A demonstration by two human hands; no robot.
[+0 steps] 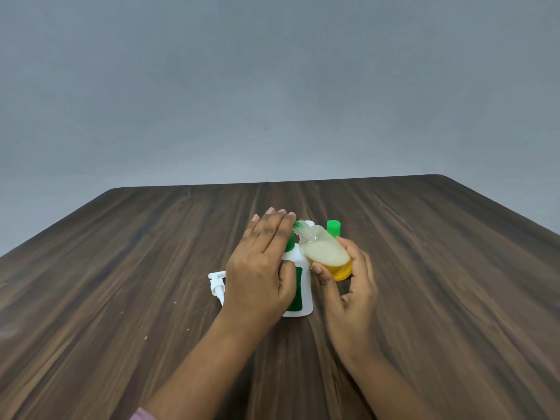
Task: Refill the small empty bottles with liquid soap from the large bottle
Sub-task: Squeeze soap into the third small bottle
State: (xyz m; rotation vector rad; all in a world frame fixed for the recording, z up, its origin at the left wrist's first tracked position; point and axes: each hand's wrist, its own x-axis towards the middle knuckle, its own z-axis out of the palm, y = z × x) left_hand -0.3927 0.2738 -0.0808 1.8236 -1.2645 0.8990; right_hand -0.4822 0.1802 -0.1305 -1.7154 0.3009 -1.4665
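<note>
A large white bottle with a green label stands at the table's middle, a green top showing at its shoulder. My left hand lies against its left side, thumb pressed on its front and fingers stretched flat past the top. My right hand grips a small clear bottle by its base. That bottle is uncapped, tilted to the left, and holds yellow liquid under white foam. Its mouth sits beside my left fingertips. Behind it, a green cap of another bottle stands upright, its body hidden.
A white pump head lies on the dark wooden table just left of my left hand. A white rounded top peeks out behind the small bottle's neck. A grey wall rises beyond the far table edge.
</note>
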